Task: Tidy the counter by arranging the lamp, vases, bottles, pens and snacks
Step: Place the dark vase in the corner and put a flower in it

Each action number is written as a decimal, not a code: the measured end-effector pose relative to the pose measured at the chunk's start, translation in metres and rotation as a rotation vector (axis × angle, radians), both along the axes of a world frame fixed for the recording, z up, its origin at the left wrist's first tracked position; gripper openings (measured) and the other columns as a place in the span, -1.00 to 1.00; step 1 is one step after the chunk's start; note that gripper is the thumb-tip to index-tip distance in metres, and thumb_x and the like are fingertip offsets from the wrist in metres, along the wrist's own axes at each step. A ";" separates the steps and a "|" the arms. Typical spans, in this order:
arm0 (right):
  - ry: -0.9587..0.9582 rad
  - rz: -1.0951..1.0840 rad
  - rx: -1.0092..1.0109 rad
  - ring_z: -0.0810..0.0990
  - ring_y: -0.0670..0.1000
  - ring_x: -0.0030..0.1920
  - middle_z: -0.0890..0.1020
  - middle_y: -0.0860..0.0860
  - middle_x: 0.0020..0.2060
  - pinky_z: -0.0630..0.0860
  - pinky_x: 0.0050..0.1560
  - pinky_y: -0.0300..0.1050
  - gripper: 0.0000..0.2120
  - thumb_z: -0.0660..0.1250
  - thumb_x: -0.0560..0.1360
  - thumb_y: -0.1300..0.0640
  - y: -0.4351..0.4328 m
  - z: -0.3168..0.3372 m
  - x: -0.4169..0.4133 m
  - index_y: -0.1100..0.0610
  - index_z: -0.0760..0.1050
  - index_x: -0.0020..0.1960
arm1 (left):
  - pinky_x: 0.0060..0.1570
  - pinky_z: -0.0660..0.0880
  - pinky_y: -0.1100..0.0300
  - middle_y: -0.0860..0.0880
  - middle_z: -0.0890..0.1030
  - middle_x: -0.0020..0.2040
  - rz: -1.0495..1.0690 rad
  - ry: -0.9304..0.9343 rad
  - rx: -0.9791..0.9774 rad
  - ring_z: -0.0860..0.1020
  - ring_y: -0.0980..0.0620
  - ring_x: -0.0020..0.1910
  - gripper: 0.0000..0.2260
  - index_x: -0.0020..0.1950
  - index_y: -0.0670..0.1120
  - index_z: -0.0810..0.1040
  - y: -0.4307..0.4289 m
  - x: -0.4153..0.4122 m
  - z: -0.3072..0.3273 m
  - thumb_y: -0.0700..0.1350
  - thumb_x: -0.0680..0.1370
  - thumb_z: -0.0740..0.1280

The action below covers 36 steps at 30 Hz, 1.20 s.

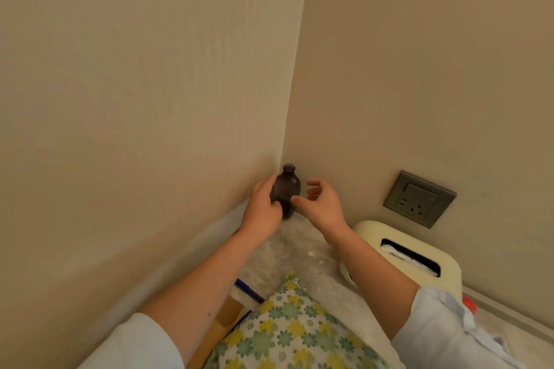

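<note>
Item: dark vase (286, 186), upright in the far corner of the tabletop (299, 252), close to both walls.
Left hand (263, 207): wrapped round the vase's body.
Right hand (320, 204): fingers loose and spread just beside it, grasping nothing.
Step in hand: seating the vase in its corner.
Next move, by judgement: check it stands firm, let go gently, then see to the blue pen (248, 289) by the left edge.

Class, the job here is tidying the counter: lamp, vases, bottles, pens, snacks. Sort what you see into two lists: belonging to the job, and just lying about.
Belongs to the job: small dark smoky glass vase, gripped by the left hand, right hand beside it; blue pen.
Just lying about: cream plastic tissue box; grey wall socket; green-and-yellow floral cushion.
</note>
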State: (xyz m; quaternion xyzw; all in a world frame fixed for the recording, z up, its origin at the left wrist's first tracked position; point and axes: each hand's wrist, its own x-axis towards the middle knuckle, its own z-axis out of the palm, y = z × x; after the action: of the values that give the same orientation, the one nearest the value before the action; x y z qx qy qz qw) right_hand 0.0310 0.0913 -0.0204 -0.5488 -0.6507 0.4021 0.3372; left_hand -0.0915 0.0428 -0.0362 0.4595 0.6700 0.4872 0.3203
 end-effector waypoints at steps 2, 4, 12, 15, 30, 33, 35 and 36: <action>0.035 0.001 0.021 0.56 0.01 0.03 0.56 0.03 0.04 0.55 0.04 -0.07 -0.66 0.45 0.44 0.15 -0.018 0.013 0.019 0.10 0.50 0.19 | 0.23 0.39 0.25 -0.04 0.41 0.33 0.007 -0.074 0.027 0.46 0.02 0.29 -0.48 0.45 -0.07 0.34 -0.012 0.014 0.011 -0.40 0.52 0.19; 0.056 -0.012 0.036 0.59 0.03 0.00 0.59 0.03 -0.02 0.60 0.02 0.02 -0.78 0.42 0.46 0.15 -0.037 0.025 0.042 0.07 0.53 0.10 | 0.15 0.45 0.22 -0.05 0.50 0.24 -0.020 -0.099 0.049 0.51 0.04 0.15 -0.58 0.38 -0.10 0.41 -0.026 0.033 0.022 -0.36 0.55 0.21; 0.035 -0.104 0.083 0.59 -0.05 -0.12 0.63 -0.04 -0.17 0.57 -0.05 -0.04 -0.88 0.36 0.47 0.24 -0.104 0.041 0.144 0.04 0.58 -0.05 | 0.14 0.54 0.09 0.00 0.57 0.05 -0.251 -0.135 -0.038 0.56 0.06 0.05 -0.68 0.28 -0.08 0.47 -0.073 0.125 0.046 -0.26 0.53 0.30; 0.036 -0.164 0.047 0.59 -0.04 -0.13 0.63 -0.04 -0.17 0.56 -0.05 -0.04 -0.87 0.35 0.46 0.25 -0.123 0.039 0.183 0.04 0.58 -0.06 | 0.15 0.54 0.04 0.00 0.57 0.08 -0.315 -0.100 -0.086 0.56 0.03 0.08 -0.70 0.26 -0.02 0.48 -0.088 0.160 0.043 -0.22 0.54 0.30; -0.092 -0.129 -0.181 0.58 -0.05 -0.06 0.62 -0.01 -0.08 0.51 -0.04 -0.20 -0.84 0.29 0.50 0.26 -0.183 -0.014 0.273 0.09 0.58 0.01 | 0.20 0.47 0.07 -0.05 0.46 0.29 -0.645 0.611 -0.408 0.50 -0.05 0.23 -0.49 0.45 -0.03 0.27 -0.148 0.252 -0.003 -0.08 0.52 0.32; -0.101 -0.089 -0.244 0.58 -0.07 -0.03 0.62 -0.03 -0.07 0.47 -0.03 -0.23 -0.83 0.27 0.50 0.26 -0.186 -0.024 0.276 0.07 0.58 -0.01 | 0.20 0.46 0.01 -0.11 0.39 0.34 -0.672 0.838 -0.491 0.46 -0.13 0.29 -0.44 0.48 -0.07 0.20 -0.153 0.257 -0.008 -0.09 0.52 0.32; -0.120 -0.076 -0.275 0.58 -0.03 0.00 0.61 -0.02 -0.08 0.50 0.04 -0.17 -0.83 0.26 0.49 0.27 -0.186 -0.026 0.276 0.07 0.58 -0.04 | 0.18 0.47 -0.02 -0.13 0.41 0.33 -0.667 0.927 -0.518 0.46 -0.16 0.27 -0.45 0.46 -0.07 0.19 -0.156 0.258 -0.011 -0.09 0.52 0.30; -0.133 -0.068 -0.291 0.58 -0.03 -0.01 0.61 -0.01 -0.08 0.51 0.06 -0.14 -0.83 0.26 0.49 0.28 -0.186 -0.027 0.276 0.07 0.57 -0.06 | 0.15 0.48 -0.02 -0.13 0.43 0.31 -0.663 0.957 -0.525 0.47 -0.16 0.26 -0.46 0.46 -0.07 0.19 -0.156 0.258 -0.012 -0.10 0.52 0.30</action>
State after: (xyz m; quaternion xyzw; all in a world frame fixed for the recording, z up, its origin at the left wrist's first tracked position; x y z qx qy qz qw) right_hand 0.3074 -0.0949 -0.0474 -0.6391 -0.5875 0.4431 0.2237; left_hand 0.1668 -0.1135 -0.0480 0.7155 0.6581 -0.0771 0.2213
